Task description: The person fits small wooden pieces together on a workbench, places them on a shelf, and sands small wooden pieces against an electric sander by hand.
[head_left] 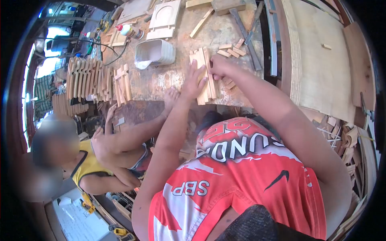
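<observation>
A small assembly of pale wooden strips [204,92] lies near the front edge of the workbench. Spread across its left side is my left hand [194,83], fingers apart and flat on the wood. My right hand [220,67] is closed, with curled fingers against the right edge of the same strips; whatever is pinched in them is hidden. Several short wood blocks [234,51] lie just beyond my right hand. To the left of the strips stands a whitish plastic tub [161,53] with a cloudy plastic scrap at its base.
A glue bottle [132,31] and a routed wooden panel [164,18] lie at the back of the workbench [150,86]. Dark metal bars [246,38] are on the right. Stacked wooden frames [86,79] stand left. Another person [108,150] sits close by, one foot against the bench edge.
</observation>
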### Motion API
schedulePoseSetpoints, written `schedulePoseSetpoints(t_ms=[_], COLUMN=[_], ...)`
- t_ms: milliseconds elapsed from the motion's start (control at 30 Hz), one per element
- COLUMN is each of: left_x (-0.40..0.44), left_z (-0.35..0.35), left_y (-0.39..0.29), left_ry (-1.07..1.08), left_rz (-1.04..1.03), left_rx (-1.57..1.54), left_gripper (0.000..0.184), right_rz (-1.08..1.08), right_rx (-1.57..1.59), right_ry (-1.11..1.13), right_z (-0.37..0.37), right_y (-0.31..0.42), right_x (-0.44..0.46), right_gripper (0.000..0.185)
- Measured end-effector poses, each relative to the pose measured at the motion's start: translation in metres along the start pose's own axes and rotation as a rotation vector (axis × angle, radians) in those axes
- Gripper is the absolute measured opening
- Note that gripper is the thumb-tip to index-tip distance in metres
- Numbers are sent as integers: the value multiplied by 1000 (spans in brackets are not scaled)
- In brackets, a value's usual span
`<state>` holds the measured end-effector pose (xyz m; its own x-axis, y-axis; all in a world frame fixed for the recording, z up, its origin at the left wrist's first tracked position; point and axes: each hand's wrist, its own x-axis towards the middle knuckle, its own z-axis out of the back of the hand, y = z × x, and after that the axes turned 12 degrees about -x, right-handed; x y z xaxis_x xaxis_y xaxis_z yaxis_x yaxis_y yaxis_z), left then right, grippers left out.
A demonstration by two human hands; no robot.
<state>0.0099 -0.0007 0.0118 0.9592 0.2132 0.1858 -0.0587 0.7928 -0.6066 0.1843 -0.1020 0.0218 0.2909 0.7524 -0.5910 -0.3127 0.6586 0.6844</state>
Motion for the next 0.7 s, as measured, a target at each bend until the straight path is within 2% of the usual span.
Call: schedulePoseSetpoints(t_ms=[100, 133, 200, 300, 433, 500, 567, 633, 700], left_x=[1, 2, 3, 4, 5, 3, 4, -5, -5], left_z=[2, 2, 2, 3, 3, 3, 1, -9, -14], left_y=[-3, -5, -7, -6, -5, -7, -21, -24, -31], left_ry=[11, 7, 30, 42, 92, 92, 44, -13, -19], left_rz=[-3, 2, 22, -29, 16, 44, 98, 146, 176], left_rx=[-11, -5, 24, 81, 183, 151, 127, 164, 177], left_gripper=[53, 53, 56, 59, 60, 64, 67, 78, 80], right_rz=[69, 77, 135, 115, 104, 169, 232, 206, 187], right_rx=[-27, -28, -197, -99, -122, -210, -343, -236, -140], right_ry=[-222, -218, -348, -215, -110, -286, -419, -385, -375], right_z=[-9, -16, -29, -19, 4, 16, 18, 28, 36], right_y=[5, 1, 0, 1, 5, 5, -4, 5, 12], right_x=[-9, 0, 10, 6, 15, 22, 58, 41, 41], right_gripper=[27, 27, 35, 36, 32, 29, 34, 27, 21])
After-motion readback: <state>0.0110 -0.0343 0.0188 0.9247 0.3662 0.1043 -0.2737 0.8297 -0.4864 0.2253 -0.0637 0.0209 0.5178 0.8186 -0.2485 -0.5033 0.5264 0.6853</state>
